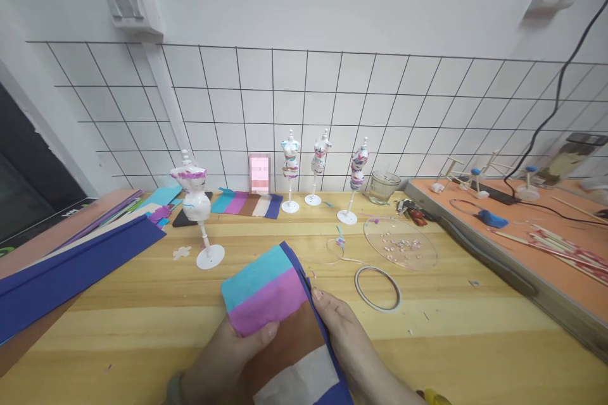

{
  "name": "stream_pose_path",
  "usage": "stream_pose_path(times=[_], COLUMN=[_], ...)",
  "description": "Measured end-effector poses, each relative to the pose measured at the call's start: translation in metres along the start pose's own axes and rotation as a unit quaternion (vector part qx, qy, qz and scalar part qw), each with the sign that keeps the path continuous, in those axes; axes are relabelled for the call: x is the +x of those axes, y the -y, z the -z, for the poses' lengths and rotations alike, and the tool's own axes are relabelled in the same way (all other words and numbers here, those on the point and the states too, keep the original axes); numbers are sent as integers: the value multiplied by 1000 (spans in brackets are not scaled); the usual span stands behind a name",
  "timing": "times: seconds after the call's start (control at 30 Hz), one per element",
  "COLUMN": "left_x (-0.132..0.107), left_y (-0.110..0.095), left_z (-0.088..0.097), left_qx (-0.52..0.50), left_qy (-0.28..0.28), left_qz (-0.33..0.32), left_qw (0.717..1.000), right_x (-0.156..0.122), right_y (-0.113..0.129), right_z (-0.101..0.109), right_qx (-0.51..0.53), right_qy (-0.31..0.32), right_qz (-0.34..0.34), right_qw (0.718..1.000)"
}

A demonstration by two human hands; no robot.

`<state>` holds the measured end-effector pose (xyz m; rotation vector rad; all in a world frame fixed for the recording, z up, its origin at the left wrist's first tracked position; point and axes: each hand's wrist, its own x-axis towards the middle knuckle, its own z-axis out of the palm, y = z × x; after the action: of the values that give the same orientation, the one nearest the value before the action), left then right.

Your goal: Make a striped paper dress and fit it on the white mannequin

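Observation:
A piece of striped paper in turquoise, purple, brown, off-white and dark blue is held up at the table's near side. My left hand grips it from the left, thumb across the purple and brown stripes. At its right side, my right hand is closed with the thumb near the dark blue edge. A thin dark sliver shows beside that thumb; what it is cannot be made out. Beyond the paper, a small white mannequin with purple and blue patches stands on a round base.
Three more mannequins stand near the tiled wall, beside a glass bowl. A clear disc with beads and a ring lie right of centre. Coloured paper sheets cover the left. An orange-topped board borders the right.

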<state>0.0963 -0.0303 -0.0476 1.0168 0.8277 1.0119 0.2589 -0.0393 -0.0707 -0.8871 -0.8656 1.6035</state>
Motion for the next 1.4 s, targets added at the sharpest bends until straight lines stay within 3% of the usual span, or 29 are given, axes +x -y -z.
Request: stream_pose_path(times=[0.33,0.5,0.87,1.13,1.23,1.4], left_x=[0,4,5,8,7,3], left_y=[-10,-10,-1,0,-1,-2], left_z=[-2,2,5,13,10,2], left_qx=[-59,-125,-95,-95,-76,-71], left_qy=[8,-34,-74,-69,-56,-63], left_qz=[14,33,11,-8,6,22], left_qw=[998,991,993,993,996,995], right_x=[-2,-3,-9,-6,-7,-6], right_y=[1,3,10,2,6,5], right_z=[-2,-7,-14,-7,-9,-7], right_qx=[2,14,82,27,48,15], right_qy=[-7,-12,14,1,17,-13], right_qz=[-2,-25,-20,-32,-9,-29], right_qw=[1000,1000,996,999,999,999])
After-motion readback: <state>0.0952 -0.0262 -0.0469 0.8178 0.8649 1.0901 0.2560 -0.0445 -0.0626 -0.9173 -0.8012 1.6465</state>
